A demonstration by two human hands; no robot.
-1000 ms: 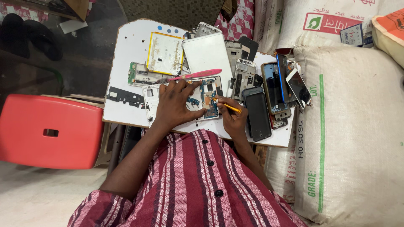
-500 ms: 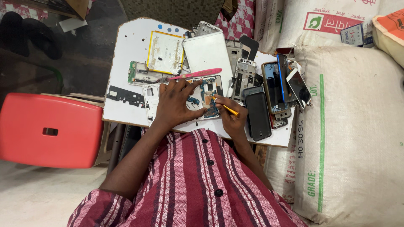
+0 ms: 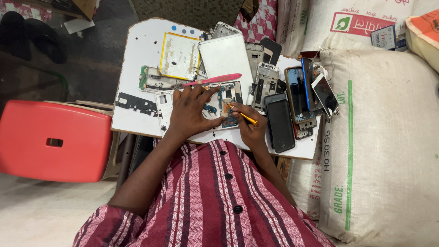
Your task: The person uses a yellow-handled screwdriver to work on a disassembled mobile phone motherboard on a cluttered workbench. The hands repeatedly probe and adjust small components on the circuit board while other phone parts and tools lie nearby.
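While the left hand (image 3: 190, 112) lies spread flat on the opened phone (image 3: 219, 107), the right hand (image 3: 249, 128) pinches a yellow screwdriver (image 3: 242, 116); light, fragile board, so hold its edges.

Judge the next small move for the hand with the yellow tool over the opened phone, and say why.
Probably a slight press or turn of the yellow tool where its tip meets the opened phone. The right hand grips it angled down onto the exposed board, and the left hand lies spread over the phone, steadying it on the white board.

red stool (image 3: 55, 139), pink tool (image 3: 212, 80), yellow screwdriver (image 3: 244, 116), maroon striped shirt (image 3: 215, 201), white board (image 3: 137, 59)
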